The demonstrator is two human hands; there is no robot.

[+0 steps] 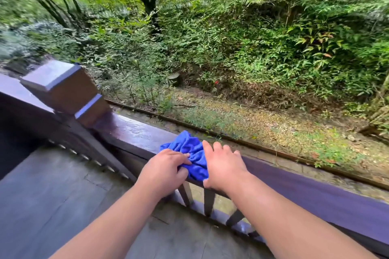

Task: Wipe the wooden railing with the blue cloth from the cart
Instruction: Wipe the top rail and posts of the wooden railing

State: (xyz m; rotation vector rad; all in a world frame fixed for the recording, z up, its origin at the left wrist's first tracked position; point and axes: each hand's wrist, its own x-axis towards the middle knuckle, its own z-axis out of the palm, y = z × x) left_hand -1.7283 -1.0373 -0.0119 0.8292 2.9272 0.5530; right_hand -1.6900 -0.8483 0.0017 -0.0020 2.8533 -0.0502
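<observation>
I see both hands on the rail [136, 132], with the cloth [190, 149] bunched on its top, a little right of the post [63, 88]. The left hand [163, 171] pinches the near edge of the cloth between thumb and fingers, I think to keep it from sliding off. The right hand [223, 166] lies flat with fingers spread, partly on the cloth, pressing it to the wood (this gives the rubbing force). The rail near the post looks wet and shiny.

Cloth [192, 153] lies on the railing [134, 132], right of the post [63, 88].
</observation>
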